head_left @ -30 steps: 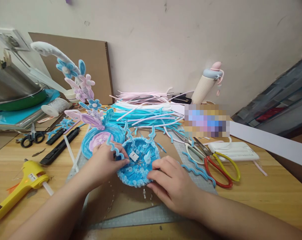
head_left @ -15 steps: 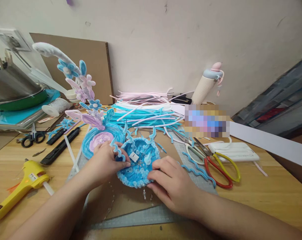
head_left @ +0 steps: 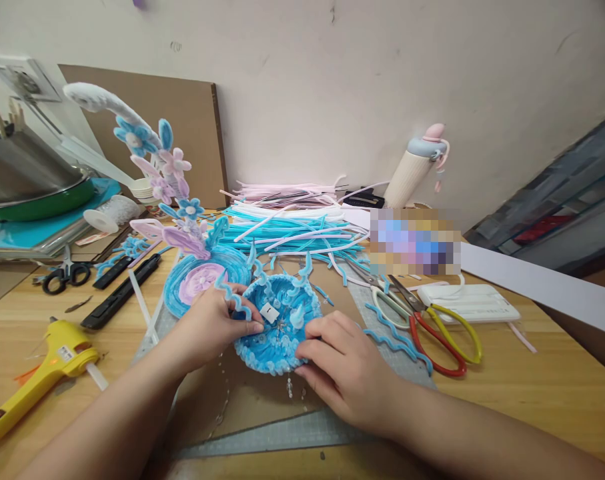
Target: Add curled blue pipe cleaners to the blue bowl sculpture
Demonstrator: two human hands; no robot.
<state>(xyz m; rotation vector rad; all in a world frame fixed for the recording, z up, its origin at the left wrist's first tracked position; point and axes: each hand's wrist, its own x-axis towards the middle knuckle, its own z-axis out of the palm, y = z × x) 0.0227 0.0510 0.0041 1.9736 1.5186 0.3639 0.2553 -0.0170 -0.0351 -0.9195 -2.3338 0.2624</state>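
Observation:
A blue fuzzy bowl-shaped piece made of pipe cleaners is held between both hands, its hollow side facing me. Inside it are a small white square and some wires or strands at the centre. My left hand pinches its left rim with thumb and fingers, beside a wavy blue pipe cleaner. On the right rim, my right hand grips with thumb and fingertips. Clear beads on strings hang below the piece. Just behind my left hand lies a round blue and pink base with a pipe-cleaner flower stem rising from it.
A yellow glue gun lies at left, near a black utility knife and black scissors. Behind are piled pipe cleaners. Red-and-yellow-handled scissors, a white power bank and a leaning bottle are at right.
The wavy blue strand by my left hand has shifted slightly to the left and down. Both hands keep their hold on the blue piece, which is almost still.

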